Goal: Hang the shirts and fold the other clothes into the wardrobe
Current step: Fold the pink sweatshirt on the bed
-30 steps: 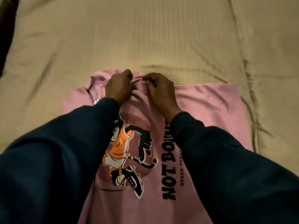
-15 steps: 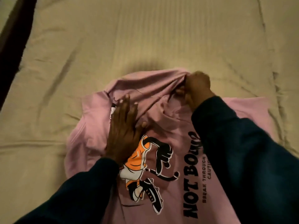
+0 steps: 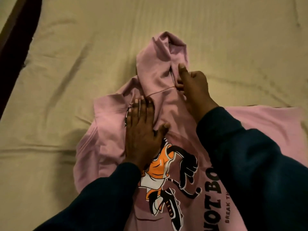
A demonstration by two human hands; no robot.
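Observation:
A pink hooded sweatshirt lies on the bed with its printed side up: an orange and black cartoon figure and black lettering. Its hood sticks out away from me, crumpled and partly raised. My left hand presses flat on the cloth just below the neckline, fingers straight. My right hand grips the right edge of the hood, fingers curled round the cloth and thumb pointing up along it. Both arms wear dark blue sleeves that hide part of the print.
The beige bed sheet spreads wrinkled all round the sweatshirt. A dark bed edge runs along the far left. The sweatshirt's right side stretches toward the frame's right edge.
The hood, bunched at the neck before, now stands pulled out away from me. My right hand has shifted along its edge. My left hand, pinching the neck a second ago, stays flat below it.

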